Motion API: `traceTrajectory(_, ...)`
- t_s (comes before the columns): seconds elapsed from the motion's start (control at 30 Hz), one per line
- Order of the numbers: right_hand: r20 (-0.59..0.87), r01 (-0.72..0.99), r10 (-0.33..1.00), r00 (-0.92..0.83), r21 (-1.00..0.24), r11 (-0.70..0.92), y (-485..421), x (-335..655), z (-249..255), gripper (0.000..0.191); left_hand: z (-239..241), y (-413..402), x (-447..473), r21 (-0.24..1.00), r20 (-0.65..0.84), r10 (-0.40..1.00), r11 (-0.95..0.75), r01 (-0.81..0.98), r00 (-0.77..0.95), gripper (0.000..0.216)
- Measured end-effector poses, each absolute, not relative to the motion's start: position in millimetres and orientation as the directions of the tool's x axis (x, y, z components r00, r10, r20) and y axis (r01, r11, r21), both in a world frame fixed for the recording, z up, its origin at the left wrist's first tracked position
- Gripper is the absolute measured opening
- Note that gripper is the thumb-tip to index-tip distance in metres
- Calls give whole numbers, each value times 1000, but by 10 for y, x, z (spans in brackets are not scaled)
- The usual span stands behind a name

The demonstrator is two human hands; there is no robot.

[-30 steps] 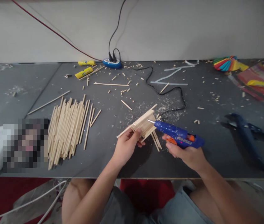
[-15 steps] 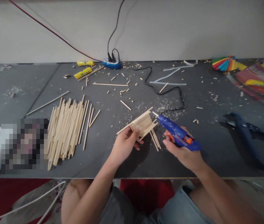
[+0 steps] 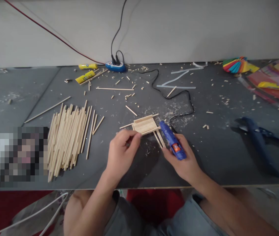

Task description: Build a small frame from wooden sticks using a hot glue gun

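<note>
My left hand (image 3: 122, 152) is closed at the near left corner of a small panel of wooden sticks (image 3: 144, 125), thumb and fingertips pinching its edge. The panel is a row of short sticks side by side, with longer ones jutting past its ends. My right hand (image 3: 185, 160) is wrapped round a blue hot glue gun (image 3: 170, 136), whose nozzle points away from me at the panel's right end. Two loose sticks (image 3: 159, 139) slant out beneath the panel toward my right hand. To the left lies a big pile of wooden sticks (image 3: 67, 137).
A blue power strip (image 3: 115, 66) with plugs sits by the wall, beside yellow glue tubes (image 3: 85, 77). The black cord (image 3: 165, 95) snakes across the table. A dark blue cutter (image 3: 255, 141) lies at right; clear glue sticks (image 3: 176, 87) and wood scraps are scattered behind.
The panel has gone from tilted up to lying flatter and lower. My left hand has shifted left along its edge. The glue gun has moved left and turned to point farther away from me.
</note>
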State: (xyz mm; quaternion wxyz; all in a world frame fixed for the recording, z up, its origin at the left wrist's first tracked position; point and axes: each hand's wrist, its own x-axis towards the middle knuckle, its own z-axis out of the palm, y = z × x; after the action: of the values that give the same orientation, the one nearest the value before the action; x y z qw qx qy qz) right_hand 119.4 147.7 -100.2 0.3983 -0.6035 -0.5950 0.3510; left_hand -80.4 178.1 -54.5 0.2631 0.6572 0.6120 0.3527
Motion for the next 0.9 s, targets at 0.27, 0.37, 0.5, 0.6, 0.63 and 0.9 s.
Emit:
traceTrajectory(0.27,220,478,972,-87,-846,234,1412,1128,-997,41,-575,1489,-482,987,56,902,-115,115,428,27)
traceTrajectory(0.37,222,481,972,-82,-845,233,1405,1118,-998,40,-595,1443,-451,987,23,924,-81,136,382,28)
traceTrajectory(0.5,221,496,974,-54,-840,218,1407,1103,-1028,41,-626,1410,-429,975,33,944,-102,197,327,25)
traceTrajectory(0.6,227,471,973,-47,-853,222,1401,1091,-1053,40,-638,1397,-417,954,88,942,-173,244,324,23)
traceTrajectory(0.63,227,455,973,-45,-863,222,1397,1088,-1060,40,-640,1395,-414,945,114,939,-204,256,326,23)
traceTrajectory(0.9,221,437,974,-43,-873,218,1372,1084,-1083,44,-635,1386,-380,909,195,929,-292,298,314,19)
